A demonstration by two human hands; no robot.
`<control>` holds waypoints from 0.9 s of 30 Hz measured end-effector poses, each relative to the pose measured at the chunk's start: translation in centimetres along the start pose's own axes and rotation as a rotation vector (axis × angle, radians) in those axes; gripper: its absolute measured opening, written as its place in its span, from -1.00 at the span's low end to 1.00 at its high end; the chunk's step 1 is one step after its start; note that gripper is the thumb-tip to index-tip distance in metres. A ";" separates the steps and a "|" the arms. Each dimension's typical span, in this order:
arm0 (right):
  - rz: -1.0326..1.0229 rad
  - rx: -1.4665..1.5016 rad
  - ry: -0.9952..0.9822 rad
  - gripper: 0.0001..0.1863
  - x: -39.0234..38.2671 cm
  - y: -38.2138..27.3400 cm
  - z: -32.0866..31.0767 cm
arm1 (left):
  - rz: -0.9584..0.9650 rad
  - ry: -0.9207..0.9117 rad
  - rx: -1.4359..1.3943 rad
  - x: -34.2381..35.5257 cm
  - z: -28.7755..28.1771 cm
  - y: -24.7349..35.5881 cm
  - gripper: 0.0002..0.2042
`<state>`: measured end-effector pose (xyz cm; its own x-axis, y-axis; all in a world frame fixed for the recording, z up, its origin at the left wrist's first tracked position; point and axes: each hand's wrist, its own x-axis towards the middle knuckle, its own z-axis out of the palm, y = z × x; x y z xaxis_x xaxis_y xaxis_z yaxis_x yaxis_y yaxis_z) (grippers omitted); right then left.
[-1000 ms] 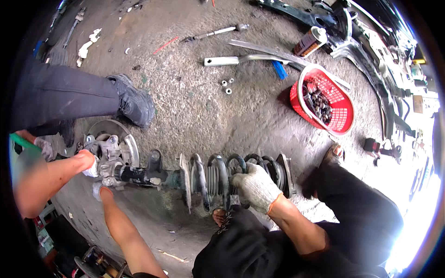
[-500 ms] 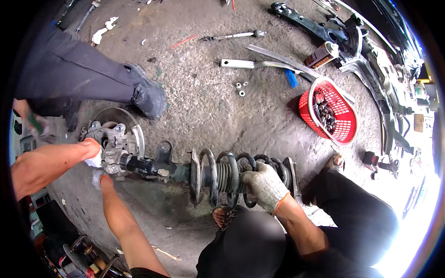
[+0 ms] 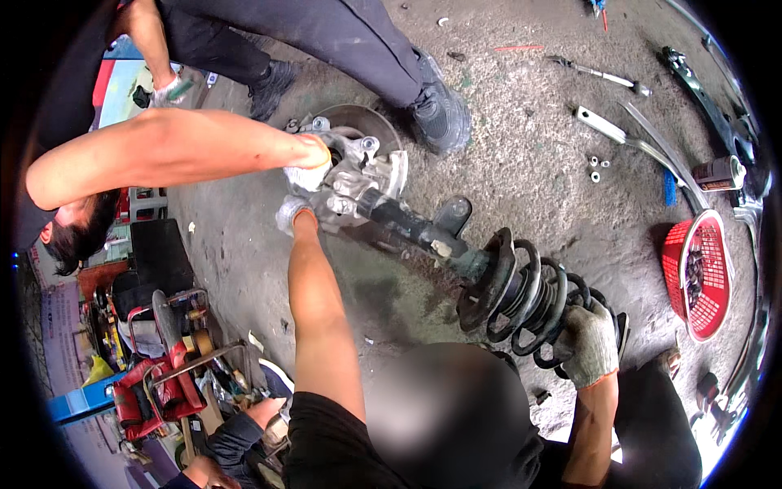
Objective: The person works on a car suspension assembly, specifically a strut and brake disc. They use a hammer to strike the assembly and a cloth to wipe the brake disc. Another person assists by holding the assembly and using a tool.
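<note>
A strut (image 3: pixel 415 224) with a black coil spring (image 3: pixel 533 281) around it slants from the left of centre down to the right. Its left end joins a steering knuckle (image 3: pixel 346 191) with a brake disc (image 3: pixel 397 174) behind it. My right hand (image 3: pixel 588 342), in a whitish knitted glove, is closed around the spring's right-hand coils. My left hand (image 3: pixel 297 215), gloved too, grips the near side of the knuckle; its fingertips are hidden. Just beyond it, a co-worker's gloved hand (image 3: pixel 308 173) lies on the same knuckle. The co-worker's other hand (image 3: pixel 169 90) holds something green.
A red basket (image 3: pixel 717 301) of small metal parts stands at the right. Behind it are a spray can (image 3: pixel 719 174), a metal bar (image 3: pixel 603 124) and several nuts (image 3: pixel 595 169). The co-worker's shoe (image 3: pixel 442 114) is beside the disc. Clutter and a red-padded chair (image 3: pixel 155 391) fill the lower left.
The view has swung left, so the co-worker's head and the clutter show more. The strut, level before, now slants down to the right in view. My hands keep their places on the assembly.
</note>
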<state>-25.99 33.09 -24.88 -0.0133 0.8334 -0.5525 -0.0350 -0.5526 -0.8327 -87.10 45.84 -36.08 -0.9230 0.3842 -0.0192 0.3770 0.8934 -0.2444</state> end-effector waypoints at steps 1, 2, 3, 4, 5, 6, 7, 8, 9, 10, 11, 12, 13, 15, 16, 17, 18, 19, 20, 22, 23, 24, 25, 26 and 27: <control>0.036 -0.006 -0.045 -0.70 -0.4 -0.8 0.2 | -0.028 -0.016 0.005 -1.1 -1.5 -1.4 -0.69; 0.070 -0.010 -0.089 -0.69 -0.7 -1.7 0.1 | -0.042 -0.009 -0.002 -0.8 -1.9 -2.9 -0.69; 0.042 0.006 -0.066 -0.69 -0.6 -0.8 0.5 | -0.051 -0.001 -0.010 -0.4 -2.5 -4.4 -0.69; 0.042 0.032 -0.062 -0.68 -0.7 -0.7 0.8 | -0.057 0.006 -0.019 -0.2 -2.8 -5.4 -0.69; 0.038 0.051 -0.046 -0.68 -0.8 -0.7 1.0 | -0.054 0.004 -0.025 -0.6 -3.2 -5.3 -0.69; 0.066 0.082 -0.043 -0.68 -0.8 -1.1 1.2 | -0.042 -0.002 -0.027 -1.6 -3.7 -4.3 -0.69; 0.074 0.052 -0.052 -0.69 -0.9 -1.3 0.7 | -0.028 -0.008 -0.031 -2.6 -4.3 -3.3 -0.70; 0.088 0.021 -0.063 -0.69 -1.1 -1.5 0.2 | -0.014 -0.018 -0.028 -4.1 -4.9 -2.3 -0.70; 0.097 -0.005 -0.062 -0.69 -1.1 -1.8 -0.2 | 0.001 -0.030 -0.026 -5.4 -5.4 -1.5 -0.70; 0.084 0.055 -0.026 -0.71 -0.7 -0.8 0.5 | 0.001 -0.014 -0.026 -5.7 -6.4 -1.6 -0.70; 0.103 0.069 -0.023 -0.74 -1.3 -0.4 0.3 | -0.035 0.014 -0.036 -5.7 -7.1 -2.0 -0.70; 0.104 0.084 -0.026 -0.76 -1.3 -0.1 0.4 | -0.070 0.041 -0.047 -5.6 -7.7 -2.5 -0.70; 0.107 0.092 0.008 -0.79 -1.6 -0.7 0.8 | -0.075 0.025 -0.044 -6.1 -6.9 -2.1 -0.70; 0.152 0.068 -0.079 -0.80 -0.5 -2.8 0.7 | -0.072 0.005 -0.014 -5.8 -6.3 -2.3 -0.70; 0.143 0.080 -0.043 -0.81 -1.1 -1.7 0.5 | -0.071 -0.005 0.000 -5.6 -6.0 -2.4 -0.70; 0.126 0.093 -0.017 -0.81 -1.2 -1.3 0.7 | -0.073 -0.002 0.015 -5.0 -6.2 -2.5 -0.70; 0.125 0.099 0.004 -0.81 -1.0 -1.3 0.8 | -0.046 0.043 0.045 -4.9 -5.9 -2.2 -0.70; 0.150 0.085 -0.028 -0.82 -0.6 -1.7 0.3 | -0.039 0.047 0.014 -4.1 -6.3 -2.3 -0.70; 0.228 0.047 -0.068 -0.82 -0.7 -2.9 0.0 | -0.030 0.030 -0.004 -3.8 -5.6 -3.0 -0.70; 0.294 0.014 -0.097 -0.82 -0.9 -3.8 -0.1 | -0.041 0.011 -0.036 -4.1 -4.8 -3.5 -0.71; 0.301 0.006 -0.087 -0.82 -1.0 -4.0 0.0 | -0.051 0.008 -0.047 -4.6 -5.2 -3.0 -0.71; 0.302 -0.005 -0.078 -0.81 -0.9 -4.2 0.1 | -0.062 0.005 -0.058 -5.0 -5.7 -2.6 -0.72; 0.304 -0.023 -0.074 -0.81 -0.9 -4.2 0.1 | -0.073 0.002 -0.069 -5.4 -6.1 -2.2 -0.72; 0.291 -0.006 -0.069 -0.82 -0.8 -4.1 0.2 | -0.073 -0.007 -0.071 -5.7 -6.5 -2.0 -0.72; 0.278 0.010 -0.062 -0.82 -0.8 -3.8 0.2 | -0.073 -0.017 -0.073 -5.9 -6.9 -1.8 -0.72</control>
<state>-26.09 34.57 -21.25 -0.0848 0.6491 -0.7560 -0.0318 -0.7601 -0.6491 -81.79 43.55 -28.83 -0.9493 0.3136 -0.0202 0.3122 0.9338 -0.1748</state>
